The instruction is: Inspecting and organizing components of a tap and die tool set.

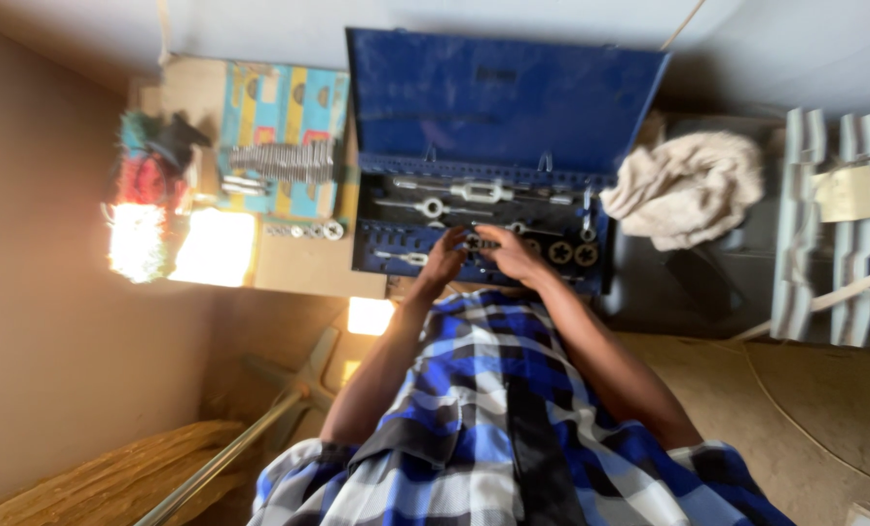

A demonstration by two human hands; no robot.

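Note:
An open blue metal case (503, 97) holds a tap and die set, with tap wrenches (474, 191) in the upper row and round dies (573, 253) at the right. Both my hands meet over the middle of the case's tray. My right hand (513, 255) has its fingers closed around a small round die (475, 241). Beside it, my left hand (444, 259) is curled with its fingertips at the same spot. Motion blur hides its exact grip. My blue plaid shirt (493, 429) fills the bottom of the view.
A crumpled beige cloth (688, 185) lies right of the case on a dark surface. To the left, a colourful box (279, 136) carries a row of metal bits (279, 161). Grey ribbed parts (824, 224) stand far right. A metal rod (230, 453) crosses the lower left.

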